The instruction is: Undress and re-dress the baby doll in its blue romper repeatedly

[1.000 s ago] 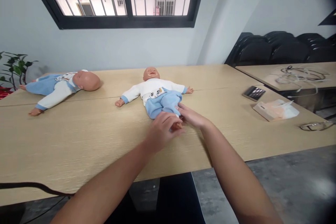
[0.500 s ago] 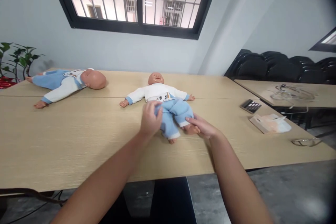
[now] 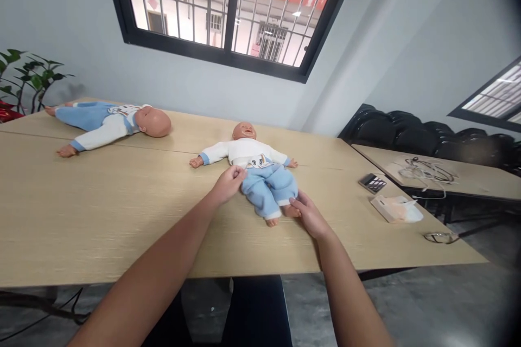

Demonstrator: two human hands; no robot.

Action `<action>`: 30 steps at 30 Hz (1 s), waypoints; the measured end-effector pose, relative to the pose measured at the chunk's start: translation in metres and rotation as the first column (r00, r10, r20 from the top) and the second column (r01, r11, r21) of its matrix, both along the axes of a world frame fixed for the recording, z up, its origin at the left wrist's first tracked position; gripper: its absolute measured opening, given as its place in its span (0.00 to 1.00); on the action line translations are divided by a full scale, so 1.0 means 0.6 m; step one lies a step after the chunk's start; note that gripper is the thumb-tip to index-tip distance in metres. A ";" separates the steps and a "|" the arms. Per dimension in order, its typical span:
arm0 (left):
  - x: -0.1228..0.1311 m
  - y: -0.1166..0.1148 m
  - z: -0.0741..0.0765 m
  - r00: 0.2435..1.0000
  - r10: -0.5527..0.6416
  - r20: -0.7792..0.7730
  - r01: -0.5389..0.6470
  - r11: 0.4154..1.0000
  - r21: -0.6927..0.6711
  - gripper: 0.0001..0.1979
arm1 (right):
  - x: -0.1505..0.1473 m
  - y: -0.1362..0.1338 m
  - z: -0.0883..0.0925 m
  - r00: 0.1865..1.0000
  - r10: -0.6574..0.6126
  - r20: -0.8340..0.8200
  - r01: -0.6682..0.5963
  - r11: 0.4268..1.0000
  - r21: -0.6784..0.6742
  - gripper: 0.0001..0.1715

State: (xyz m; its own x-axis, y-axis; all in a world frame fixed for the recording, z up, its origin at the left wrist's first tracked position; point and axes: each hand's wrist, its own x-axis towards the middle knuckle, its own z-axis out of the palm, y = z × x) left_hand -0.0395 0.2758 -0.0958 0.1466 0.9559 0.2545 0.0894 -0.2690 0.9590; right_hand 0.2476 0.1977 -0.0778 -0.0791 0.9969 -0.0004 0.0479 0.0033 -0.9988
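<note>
A baby doll (image 3: 251, 165) in a white top and light blue trousers lies face up on the wooden table (image 3: 101, 200), arms spread. My left hand (image 3: 228, 183) is closed in a pinch on the waistband of the blue trousers at the doll's hip. My right hand (image 3: 309, 216) is closed around the doll's bare foot at the end of the trouser leg. The other bare foot (image 3: 271, 222) shows just left of it.
A second doll (image 3: 118, 122) in the same clothes lies on its side at the far left. A calculator (image 3: 372, 182), a tissue pack (image 3: 395, 209) and glasses (image 3: 442, 237) lie to the right. A potted plant (image 3: 24, 78) stands far left; black chairs (image 3: 407, 133) line the right wall.
My left hand has left the doll's feet and gone up to the waistband, where it now pinches. My right hand stays at the foot. My view has tilted upward.
</note>
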 end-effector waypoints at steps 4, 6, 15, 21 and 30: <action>-0.015 0.014 -0.005 0.999 0.034 -0.004 -0.035 0.998 -0.060 0.22 | -0.001 0.000 -0.002 1.000 -0.009 -0.005 0.009 1.000 -0.004 0.31; -0.021 0.014 -0.005 1.000 0.004 -0.019 -0.005 0.997 -0.076 0.20 | -0.001 0.000 -0.003 1.000 -0.022 0.002 0.022 1.000 0.000 0.31; -0.025 0.019 -0.010 0.988 0.087 -0.131 -0.090 0.996 -0.021 0.09 | -0.004 -0.001 -0.005 0.996 -0.052 0.069 0.050 0.998 0.032 0.30; -0.035 0.036 -0.013 0.899 0.391 -0.195 -0.401 0.916 -0.012 0.09 | -0.012 -0.012 -0.010 0.951 -0.211 0.227 0.183 0.973 0.139 0.27; -0.048 -0.007 0.042 0.918 0.088 -0.387 -0.025 0.986 0.164 0.05 | -0.008 -0.018 -0.021 0.832 -0.408 0.376 0.280 0.894 0.351 0.24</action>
State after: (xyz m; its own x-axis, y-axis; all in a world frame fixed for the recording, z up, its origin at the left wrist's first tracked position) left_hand -0.0682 0.2714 -0.0709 0.2110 0.9199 0.3307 0.4683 -0.3921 0.7918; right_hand 0.2428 0.1868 -0.0907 0.2137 0.9231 0.3197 0.5195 0.1697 -0.8374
